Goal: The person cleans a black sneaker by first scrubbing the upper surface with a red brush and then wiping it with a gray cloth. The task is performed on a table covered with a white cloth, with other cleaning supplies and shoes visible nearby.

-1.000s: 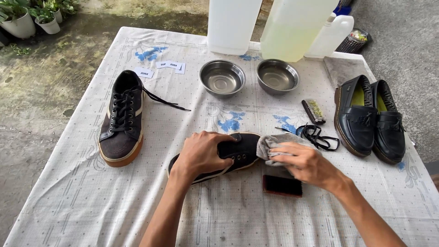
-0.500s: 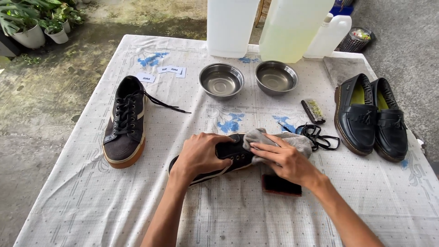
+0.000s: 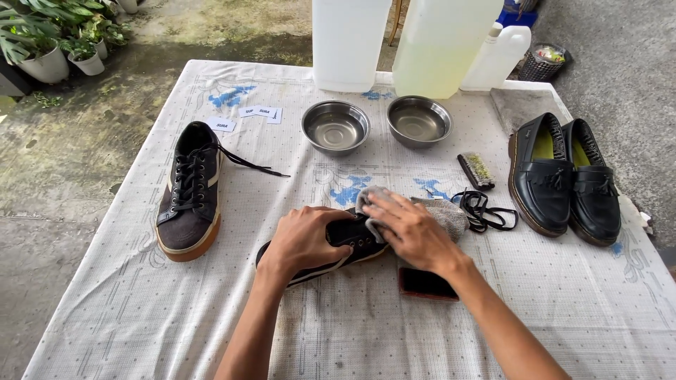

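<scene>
The near part of the counter (image 3: 141, 324) lies bare on both sides of the person's forearms, so a hand could pass there freely. In the middle, the left hand (image 3: 304, 239) presses on an unlaced dark sneaker (image 3: 352, 243) and the right hand (image 3: 412, 236) presses a grey cloth (image 3: 447, 214) against it; a dark brush (image 3: 427, 283) lies just beside the right wrist. To the left, a laced brown sneaker (image 3: 186, 190) blocks that side, its lace trailing inward. To the right, a loose black lace (image 3: 486, 210), a small brush (image 3: 476, 171) and a pair of black loafers (image 3: 563, 176) crowd the way. Farther back, two steel bowls (image 3: 336, 127) and tall jugs (image 3: 443, 42) close off the far edge, with open cloth between bowls and hands.
</scene>
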